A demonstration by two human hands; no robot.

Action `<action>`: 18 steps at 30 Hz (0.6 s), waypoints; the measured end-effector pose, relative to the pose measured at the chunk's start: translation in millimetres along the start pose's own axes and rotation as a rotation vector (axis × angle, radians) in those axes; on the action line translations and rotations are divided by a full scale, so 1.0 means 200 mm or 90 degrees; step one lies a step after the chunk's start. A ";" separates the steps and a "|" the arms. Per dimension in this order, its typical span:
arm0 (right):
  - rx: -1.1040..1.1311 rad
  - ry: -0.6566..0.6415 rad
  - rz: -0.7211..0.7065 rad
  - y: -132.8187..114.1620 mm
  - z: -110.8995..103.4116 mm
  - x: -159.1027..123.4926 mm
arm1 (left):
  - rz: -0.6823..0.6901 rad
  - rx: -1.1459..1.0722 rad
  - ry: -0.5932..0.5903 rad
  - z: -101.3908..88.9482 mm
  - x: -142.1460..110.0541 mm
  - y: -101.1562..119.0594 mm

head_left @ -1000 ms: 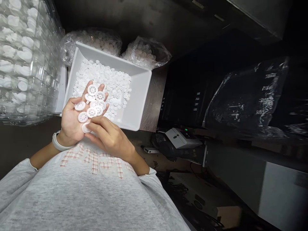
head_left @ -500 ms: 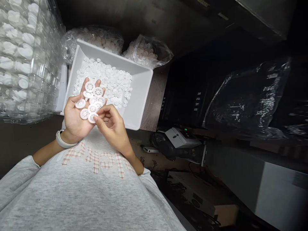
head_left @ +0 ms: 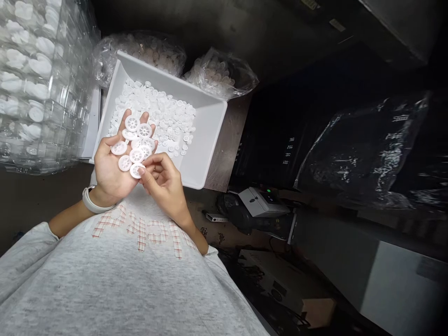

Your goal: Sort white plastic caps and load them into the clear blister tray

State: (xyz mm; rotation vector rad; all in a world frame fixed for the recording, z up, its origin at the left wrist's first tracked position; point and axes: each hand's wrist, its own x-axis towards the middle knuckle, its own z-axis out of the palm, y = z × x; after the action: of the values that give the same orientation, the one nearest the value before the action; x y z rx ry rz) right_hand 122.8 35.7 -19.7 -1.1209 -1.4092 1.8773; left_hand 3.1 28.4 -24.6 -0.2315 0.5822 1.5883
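Note:
My left hand is held palm up in front of my chest, cupped under several small white spoked plastic wheels. A pale band sits on that wrist. My right hand is curled beside it, thumb and forefinger pinching one white wheel at the near edge of the pile. Just beyond both hands a white rectangular bin holds a heap of the same small white parts.
A tall stack of clear plastic blister trays with white parts stands at the left. Two clear bags of parts lie behind the bin. Black plastic bags fill the right, and a grey device with a green light sits below them.
My right hand has turned from lying flat under the left palm to a pinch on one wheel at the pile's edge. Both hands drifted slightly upward in view.

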 end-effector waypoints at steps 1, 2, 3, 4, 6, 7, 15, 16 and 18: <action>0.004 0.003 -0.006 0.00 0.00 0.00 | 0.004 0.005 0.000 0.00 0.00 0.00; 0.005 0.007 -0.013 0.01 0.00 0.00 | 0.007 0.010 -0.002 -0.01 0.00 0.00; 0.004 0.011 -0.020 0.01 0.01 0.00 | 0.007 0.015 -0.006 -0.01 0.00 0.00; 0.001 0.017 -0.026 0.01 0.01 -0.01 | 0.005 0.017 -0.012 -0.01 0.00 0.00; -0.002 0.023 -0.035 0.02 0.01 -0.01 | 0.001 0.018 -0.024 -0.01 0.00 0.00; -0.002 0.024 -0.038 0.02 0.01 -0.01 | -0.001 0.019 -0.029 -0.01 0.00 0.00; 0.008 0.027 -0.064 0.01 0.02 -0.01 | 0.014 0.042 -0.028 -0.01 0.01 0.00; 0.007 0.028 -0.071 0.01 0.02 -0.02 | 0.014 0.045 -0.025 -0.01 0.01 0.00; 0.001 0.028 -0.088 0.02 0.02 -0.02 | 0.009 0.052 -0.023 0.00 0.01 0.00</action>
State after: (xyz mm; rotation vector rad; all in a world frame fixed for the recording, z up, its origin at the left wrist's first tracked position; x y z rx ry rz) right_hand 121.1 28.8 -21.8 -1.0303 -1.4221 1.7466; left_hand 2.7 29.2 -26.1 -0.1374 0.6211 1.5758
